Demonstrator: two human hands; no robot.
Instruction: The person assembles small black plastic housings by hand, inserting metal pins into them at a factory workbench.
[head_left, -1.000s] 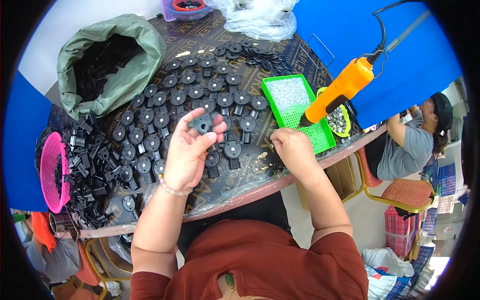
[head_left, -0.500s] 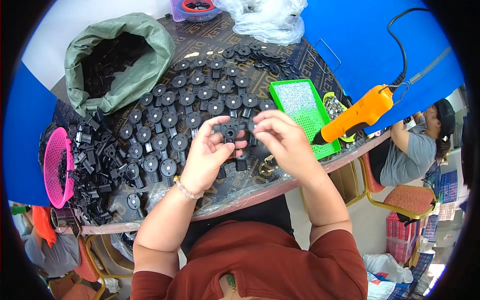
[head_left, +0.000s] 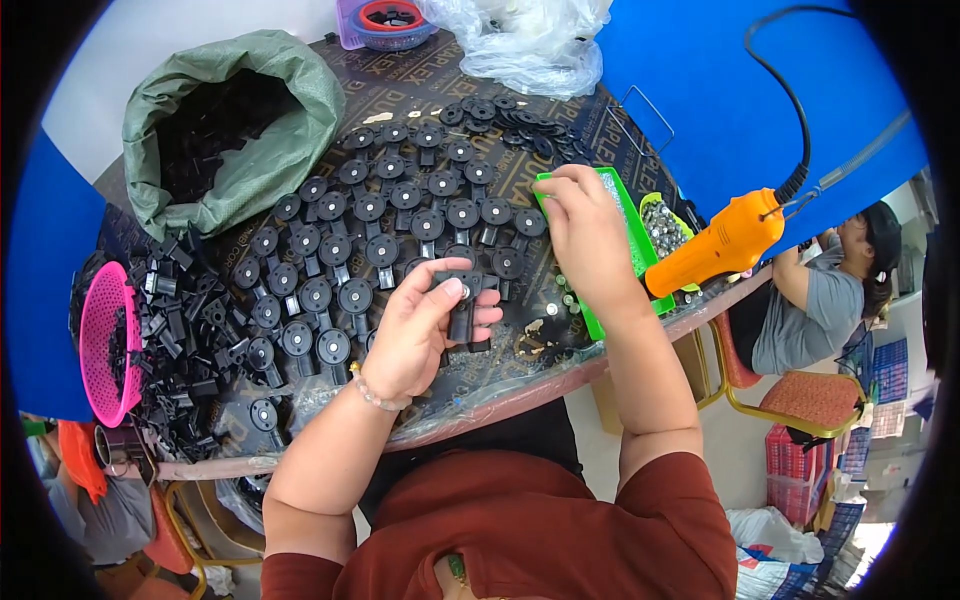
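My left hand holds a black plastic part, a round head with a stem below it. The thumb presses on the head, where a small silvery piece shows at the centre. Over the left side of a green tray, my right hand is bent downward with its fingers drawn together. Whatever is between those fingertips is hidden. Pale small pieces lie in the tray, partly covered by the hand. Rows of similar black round-headed parts cover the table beyond my left hand.
An orange power screwdriver hangs at the right beside a yellow-green dish of metal bits. At left are a green sack, a pink basket and heaped black pieces. Black discs lie farther back. A co-worker sits at right.
My right hand has moved right, from the part to the tray. The part in my left hand now has my thumb on its head. The tray has shifted slightly nearer.
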